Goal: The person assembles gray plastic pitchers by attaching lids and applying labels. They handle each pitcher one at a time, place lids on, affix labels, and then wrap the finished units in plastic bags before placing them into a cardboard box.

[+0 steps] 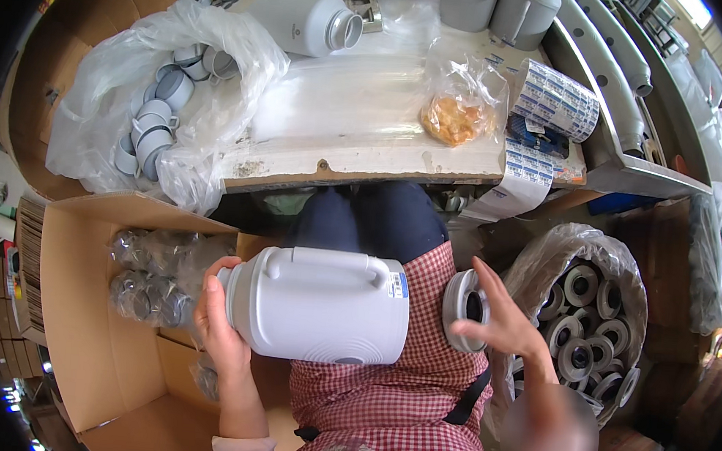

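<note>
A pale grey jug body (329,308) with a side handle lies sideways over my lap, a small blue-and-white label near its right end. My left hand (220,308) is wrapped round its narrower neck end on the left. To the right of the jug, and apart from it, my right hand (498,317) grips a round grey ring-shaped part (455,305) with a dark centre, thumb and fingers on its rim. Similar round parts (575,358) fill a plastic-lined container close to my right hand.
On the workbench (332,155) lie another grey jug (305,24), a label roll (557,101) and bagged food (456,118). A lined carton at left holds grey cups (155,129). Beside my left arm an open cardboard box (83,314) contains plastic-wrapped pieces (152,294). Jug bodies (617,101) line the right rack.
</note>
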### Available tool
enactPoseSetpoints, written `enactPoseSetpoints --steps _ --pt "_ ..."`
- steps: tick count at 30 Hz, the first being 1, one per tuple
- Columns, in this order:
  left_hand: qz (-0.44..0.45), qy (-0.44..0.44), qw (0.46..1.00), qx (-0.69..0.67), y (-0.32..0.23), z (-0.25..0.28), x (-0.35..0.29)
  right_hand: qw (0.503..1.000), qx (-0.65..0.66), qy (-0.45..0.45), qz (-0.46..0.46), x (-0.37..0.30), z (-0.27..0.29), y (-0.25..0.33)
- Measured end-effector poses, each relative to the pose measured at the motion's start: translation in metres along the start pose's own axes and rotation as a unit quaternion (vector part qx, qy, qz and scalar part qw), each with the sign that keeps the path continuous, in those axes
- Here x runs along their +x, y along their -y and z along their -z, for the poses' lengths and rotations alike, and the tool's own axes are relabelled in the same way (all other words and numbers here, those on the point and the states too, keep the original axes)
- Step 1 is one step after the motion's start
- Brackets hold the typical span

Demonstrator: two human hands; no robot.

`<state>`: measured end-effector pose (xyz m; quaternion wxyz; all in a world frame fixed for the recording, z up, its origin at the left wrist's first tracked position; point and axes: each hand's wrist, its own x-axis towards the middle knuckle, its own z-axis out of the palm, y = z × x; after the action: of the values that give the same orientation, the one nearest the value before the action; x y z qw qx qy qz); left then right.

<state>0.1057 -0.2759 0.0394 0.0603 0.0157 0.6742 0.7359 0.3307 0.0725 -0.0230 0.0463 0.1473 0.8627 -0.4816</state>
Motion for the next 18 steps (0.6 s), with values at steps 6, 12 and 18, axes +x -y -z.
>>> enactPoseSetpoints --steps 6,12,18 --pt "0.051 0.000 0.995 -0.083 0.026 -0.008 -0.006 0.959 0.258 -0.108 -0.041 0.007 -0.023 0.042" --pt "0.209 -0.004 0.962 -0.176 0.044 -0.007 0.003 0.953 0.113 -0.151 0.235 0.030 -0.041 0.089" --pt "0.060 0.008 0.993 -0.106 0.017 -0.029 -0.021 0.943 0.237 -0.176 0.155 0.027 -0.065 0.074"
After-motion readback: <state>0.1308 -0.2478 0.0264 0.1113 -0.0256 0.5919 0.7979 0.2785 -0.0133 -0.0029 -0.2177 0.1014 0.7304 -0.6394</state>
